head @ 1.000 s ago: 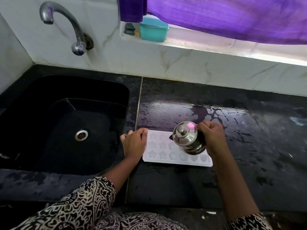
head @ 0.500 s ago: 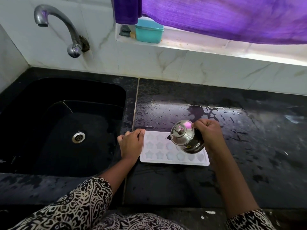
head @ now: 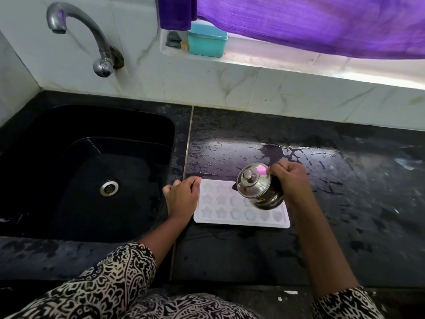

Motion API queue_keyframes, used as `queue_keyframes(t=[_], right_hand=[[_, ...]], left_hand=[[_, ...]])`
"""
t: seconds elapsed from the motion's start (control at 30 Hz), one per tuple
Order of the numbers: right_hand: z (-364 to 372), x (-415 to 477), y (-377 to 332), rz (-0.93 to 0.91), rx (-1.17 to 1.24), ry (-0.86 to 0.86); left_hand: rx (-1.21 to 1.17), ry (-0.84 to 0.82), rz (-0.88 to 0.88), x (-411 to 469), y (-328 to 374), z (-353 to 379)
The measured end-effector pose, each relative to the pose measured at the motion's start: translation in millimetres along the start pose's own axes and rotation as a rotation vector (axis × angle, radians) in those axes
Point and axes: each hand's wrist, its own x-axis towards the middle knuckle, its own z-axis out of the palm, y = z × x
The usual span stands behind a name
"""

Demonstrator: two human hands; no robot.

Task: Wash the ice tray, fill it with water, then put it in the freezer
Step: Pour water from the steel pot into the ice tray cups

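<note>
Left grip (head: 181, 196) holds the ice tray (head: 230, 223) edge; right grip (head: 292, 183) clasps a steel pot (head: 255, 185) tilted over it.

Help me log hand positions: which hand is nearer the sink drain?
Left. The left hand holds the left end of the ice tray, beside the sink and closest to the drain. The right hand holds the steel pot over the tray's right half, farther away.

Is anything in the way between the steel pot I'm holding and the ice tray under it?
Nothing visible. The steel pot, gripped by the right hand, tilts directly above the ice tray, whose open cavities face it. The left hand holds the tray's left edge.
</note>
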Motion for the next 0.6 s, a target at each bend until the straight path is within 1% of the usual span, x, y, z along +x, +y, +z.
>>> queue_keyframes(t=[0.3, 0.4, 0.53, 0.6], right_hand=[[-0.5, -0.5, 0.6, -0.019, 0.024, -0.005], [-0.8, -0.1, 1.4, 0.038, 0.116, 0.001], [-5.0, 0.1, 6.2, 0.117, 0.271, 0.051], [-8.8, -0.7, 9.8, 0.130, 0.299, 0.059]], left_hand=[[0.001, -0.003, -0.007, -0.3, 2.0, -1.5], [0.004, -0.007, -0.007, -0.2, 1.5, -1.3], [0.003, -0.005, -0.004, -0.5, 1.4, -1.5], [0.001, -0.005, -0.006, -0.9, 1.7, -1.5]])
